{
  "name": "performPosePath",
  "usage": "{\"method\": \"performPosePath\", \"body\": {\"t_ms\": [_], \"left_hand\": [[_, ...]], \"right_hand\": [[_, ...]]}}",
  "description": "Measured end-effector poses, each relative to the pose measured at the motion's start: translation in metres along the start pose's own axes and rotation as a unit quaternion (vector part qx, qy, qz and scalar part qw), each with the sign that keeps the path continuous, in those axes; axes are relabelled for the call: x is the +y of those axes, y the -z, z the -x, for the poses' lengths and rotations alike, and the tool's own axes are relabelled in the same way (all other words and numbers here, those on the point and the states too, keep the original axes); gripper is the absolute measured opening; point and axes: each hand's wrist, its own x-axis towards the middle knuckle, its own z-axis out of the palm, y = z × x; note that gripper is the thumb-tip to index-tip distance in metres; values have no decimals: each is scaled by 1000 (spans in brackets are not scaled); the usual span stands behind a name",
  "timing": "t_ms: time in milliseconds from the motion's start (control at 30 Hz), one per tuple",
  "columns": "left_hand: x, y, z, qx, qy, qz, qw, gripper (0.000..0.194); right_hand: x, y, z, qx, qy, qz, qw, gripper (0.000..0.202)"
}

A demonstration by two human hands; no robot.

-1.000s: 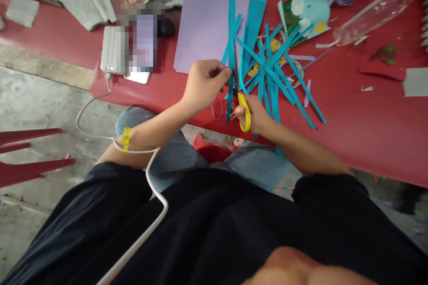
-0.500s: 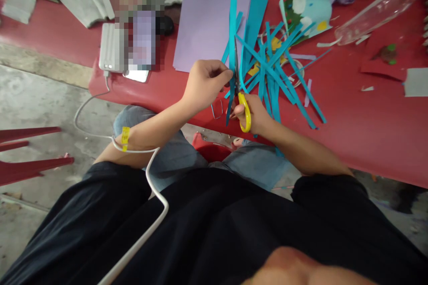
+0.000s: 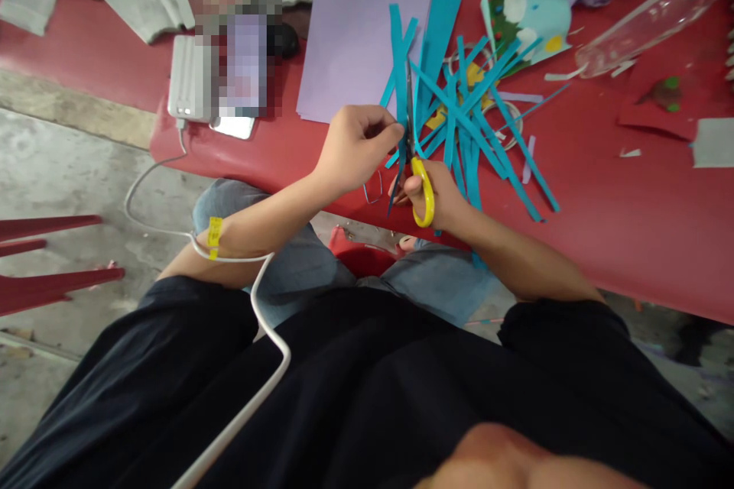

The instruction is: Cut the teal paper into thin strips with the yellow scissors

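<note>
Between thumb and fingers, my left hand (image 3: 356, 145) pinches a blue paper strip (image 3: 397, 53) that stands lengthwise in front of me. My right hand (image 3: 439, 195) is closed round the yellow handles of a pair of scissors (image 3: 424, 195). Their dark blades point away from me and lie along the right side of the strip, close to my left fingertips. Several cut blue strips (image 3: 473, 114) lie in a crossed heap just beyond and right of my right hand. Behind the held strip are lilac paper sheets (image 3: 349, 38) and a wider blue sheet (image 3: 443, 23).
On the red table (image 3: 602, 221) a white power bank (image 3: 189, 80) and a phone (image 3: 246, 61) lie to the left. A clear plastic bottle (image 3: 636, 27) and a painted paper (image 3: 536, 11) lie at the right. A white cable (image 3: 275, 336) runs across my left arm.
The held blue strip has shifted slightly towards me and its top now leans left. The scissors and both hands have moved a little to the right; both grips stay the same.
</note>
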Motion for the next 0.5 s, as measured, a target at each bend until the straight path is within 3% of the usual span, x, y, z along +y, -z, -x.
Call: {"method": "performPosePath", "body": {"t_ms": [267,500], "left_hand": [[1,0,1,-22,-17,-4,1000,32],[3,-1,2,-42,-29,-21,998,33]], "right_hand": [[-14,0,-1,-4,-43,-24,999,80],[-2,2,0,4,-24,-22,999,71]]}}
